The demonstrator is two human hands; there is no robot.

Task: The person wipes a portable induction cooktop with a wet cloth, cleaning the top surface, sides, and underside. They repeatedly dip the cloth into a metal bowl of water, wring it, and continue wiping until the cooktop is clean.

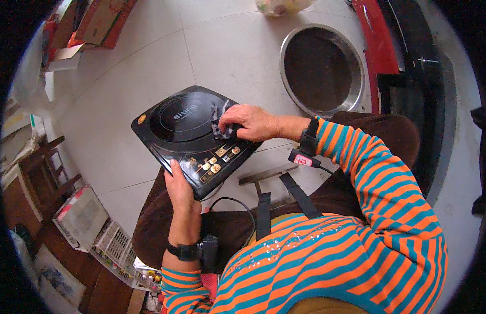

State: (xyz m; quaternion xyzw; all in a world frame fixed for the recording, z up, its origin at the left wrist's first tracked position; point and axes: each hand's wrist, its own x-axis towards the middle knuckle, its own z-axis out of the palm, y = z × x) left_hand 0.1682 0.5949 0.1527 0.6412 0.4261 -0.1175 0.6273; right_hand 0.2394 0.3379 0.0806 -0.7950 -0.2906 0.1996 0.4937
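A black portable induction cooktop (176, 135) is held tilted above my lap, its glass plate and button panel facing up. My left hand (181, 188) grips its near left edge, with the thumb on top and the other fingers hidden beneath. My right hand (247, 122) presses a bunched dark and white patterned cloth (219, 117) onto the right side of the plate, beside the round cooking zone. Part of the cloth is hidden under the fingers.
On the floor at the upper right stands a large round metal basin (284, 74). Red and black furniture (378, 39) is beyond it. Cardboard boxes (99, 21) lie upper left, a white plastic basket (116, 241) lower left. A black cable (243, 204) curves over my lap.
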